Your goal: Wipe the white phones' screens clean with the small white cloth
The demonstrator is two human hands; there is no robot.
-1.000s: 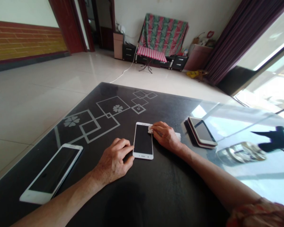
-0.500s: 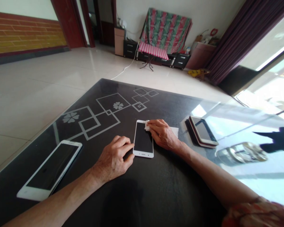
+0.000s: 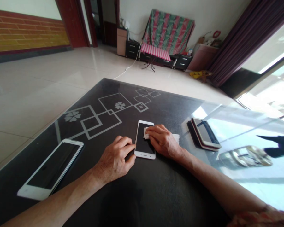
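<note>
A white phone (image 3: pixel 142 145) with a dark screen lies face up on the black glass table (image 3: pixel 132 192). My left hand (image 3: pixel 115 159) rests beside its left edge, fingers curled, fingertips touching the phone's side. My right hand (image 3: pixel 162 141) is closed on a small white cloth (image 3: pixel 146 133) and presses it onto the upper part of the screen. More of the cloth (image 3: pixel 175 137) shows behind the hand on the table.
A larger white phone (image 3: pixel 50 168) lies near the table's left edge. To the right sit stacked phones (image 3: pixel 204 133). A glass ashtray (image 3: pixel 246 156) is further right. The tiled floor, a covered bench and curtains lie beyond the table.
My right hand with the cloth has slid from the phone's top right corner down and left onto the screen. The left hand stays at the phone's left edge.
</note>
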